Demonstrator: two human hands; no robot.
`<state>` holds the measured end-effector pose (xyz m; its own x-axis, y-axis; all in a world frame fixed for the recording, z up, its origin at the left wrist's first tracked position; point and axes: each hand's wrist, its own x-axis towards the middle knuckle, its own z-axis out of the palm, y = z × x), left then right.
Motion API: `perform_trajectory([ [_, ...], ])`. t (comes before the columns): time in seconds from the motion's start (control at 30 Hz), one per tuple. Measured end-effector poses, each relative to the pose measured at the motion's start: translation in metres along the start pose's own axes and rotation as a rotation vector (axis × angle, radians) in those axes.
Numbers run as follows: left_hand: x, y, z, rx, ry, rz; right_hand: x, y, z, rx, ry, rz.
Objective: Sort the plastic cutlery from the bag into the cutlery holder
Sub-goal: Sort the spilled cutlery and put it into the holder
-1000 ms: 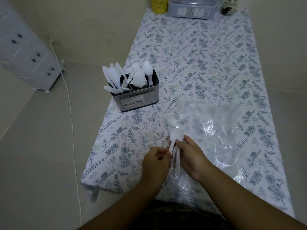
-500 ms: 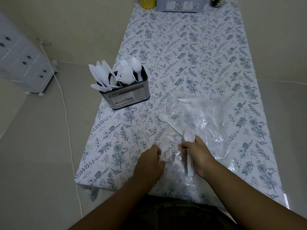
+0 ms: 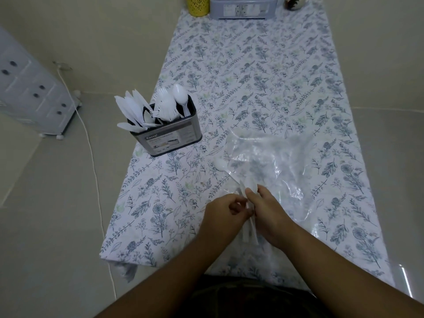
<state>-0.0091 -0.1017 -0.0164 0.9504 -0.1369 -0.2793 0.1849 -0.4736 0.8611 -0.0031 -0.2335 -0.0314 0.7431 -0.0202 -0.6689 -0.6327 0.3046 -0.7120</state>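
Plastic spoons (image 3: pixel 249 204) are bunched between the two hands near the front edge of the counter (image 3: pixel 252 65), their bowls poking up above the fingers and their handles hanging down below the palms. The left hand (image 3: pixel 226 215) curls its fingers round the handles from one side, and the right hand (image 3: pixel 269 215) pinches the same bunch from the other, so both grip the spoons together; how many spoons are in the bunch I cannot tell. One more spoon (image 3: pixel 221 165) lies on the cloth at the edge of the clear bag (image 3: pixel 275 161), which is spread flat and crumpled just behind the hands and looks nearly spent.

The cutlery holder (image 3: pixel 169 136) stands well apart to the left, toward the counter's edge, with knives (image 3: pixel 132 111) fanned out of its left compartment, forks (image 3: pixel 164 104) in the middle and a spoon (image 3: pixel 180 97) upright at the right.

My reading is that the step in hand is gathering the last spoons into one tidy bundle. The next move calls for squaring the handles, passing the bundle to one hand, and carrying it to the right compartment, handles down, then coming back for the loose spoon.
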Motion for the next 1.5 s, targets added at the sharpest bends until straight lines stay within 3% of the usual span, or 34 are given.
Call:
perform_trajectory([
  [0.13,0.011,0.003,0.005,0.068,-0.08,0.069,0.001,0.001,-0.006,-0.106,0.046,0.007],
  [0.27,0.031,0.002,0.0,0.122,0.081,-0.052,0.0,-0.004,-0.014,0.003,0.009,0.058],
  [0.43,0.071,0.006,0.002,0.108,0.252,-0.264,0.0,-0.003,-0.019,-0.075,0.062,0.026],
  [0.6,0.09,0.007,0.007,0.262,0.248,-0.292,0.0,-0.005,-0.022,-0.156,0.099,-0.005],
  [0.9,0.082,-0.008,-0.001,0.201,0.272,-0.303,0.006,-0.009,-0.022,-0.098,0.134,0.032],
  [1.03,0.087,-0.012,-0.003,0.292,0.232,-0.276,0.005,-0.009,-0.017,-0.09,0.151,0.054],
  [1.17,0.074,-0.006,-0.021,0.191,0.197,-0.218,0.002,-0.013,-0.008,-0.018,0.109,0.058],
  [1.4,0.012,0.004,-0.03,-0.282,-0.032,-0.232,-0.002,-0.015,0.017,0.057,0.022,0.006],
  [1.5,0.007,-0.001,-0.027,-0.279,-0.016,-0.158,-0.003,-0.014,0.03,0.04,-0.005,-0.022],
])
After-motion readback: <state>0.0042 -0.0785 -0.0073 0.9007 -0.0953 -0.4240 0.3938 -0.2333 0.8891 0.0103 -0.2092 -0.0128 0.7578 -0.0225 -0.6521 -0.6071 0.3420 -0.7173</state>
